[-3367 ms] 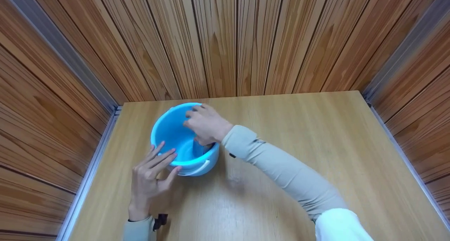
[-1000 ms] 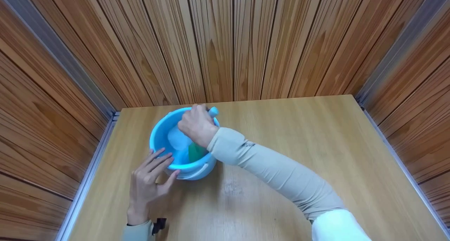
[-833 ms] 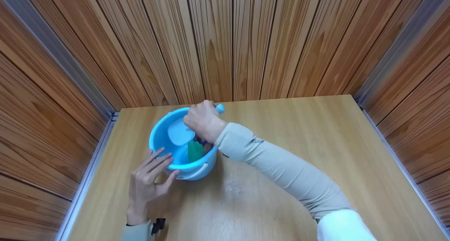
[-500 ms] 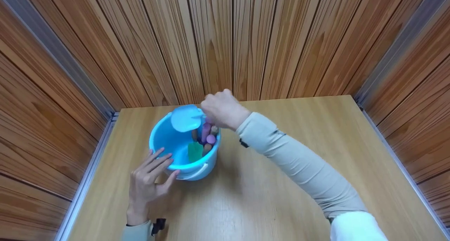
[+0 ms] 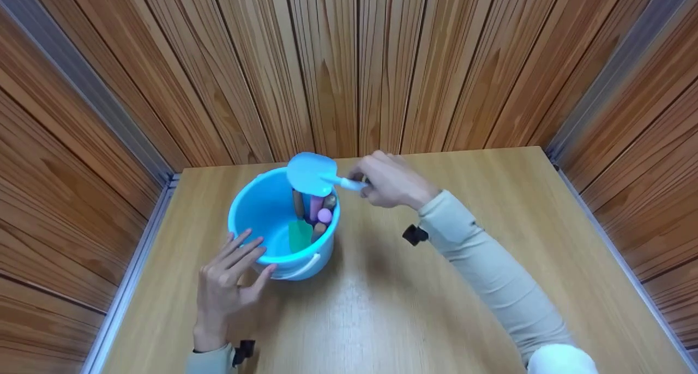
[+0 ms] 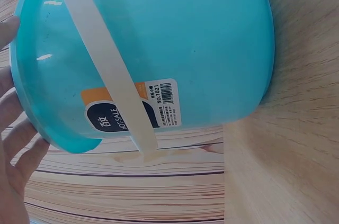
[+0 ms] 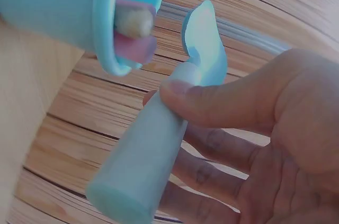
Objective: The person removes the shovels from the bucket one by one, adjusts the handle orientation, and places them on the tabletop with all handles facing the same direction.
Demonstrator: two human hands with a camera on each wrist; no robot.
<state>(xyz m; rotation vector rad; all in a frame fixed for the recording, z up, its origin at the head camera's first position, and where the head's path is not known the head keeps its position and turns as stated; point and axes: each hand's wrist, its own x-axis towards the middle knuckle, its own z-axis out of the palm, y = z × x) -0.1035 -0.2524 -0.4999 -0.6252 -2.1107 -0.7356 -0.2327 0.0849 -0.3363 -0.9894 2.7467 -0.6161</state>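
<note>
My right hand (image 5: 395,183) pinches the light-blue handle of a toy sand shovel (image 5: 308,169) between thumb and fingers. The blade overlaps the back-right rim of a blue bucket (image 5: 305,267) in the head view. Close up, the shovel handle (image 7: 140,155) slants down from my right thumb. My left hand (image 5: 226,287) holds the bucket's front-left rim, fingers over the edge and thumb outside. Inside the bucket are a green piece (image 5: 300,236), a long brown piece (image 5: 298,204), a purple piece (image 5: 316,206) and a pink-purple round one (image 5: 325,216).
The upright bucket stands on a wooden table (image 5: 463,199), near its back-left part. Its pale carrying handle (image 6: 111,70) hangs down across a printed label (image 6: 162,102). Wood-patterned panels (image 5: 338,79) rise behind and at both sides, with grey metal posts (image 5: 621,63) in the corners.
My right hand was inside the bucket, took hold of the shovel, lifted it out and moved right. The pieces beneath came into view. My left hand stayed on the rim.
</note>
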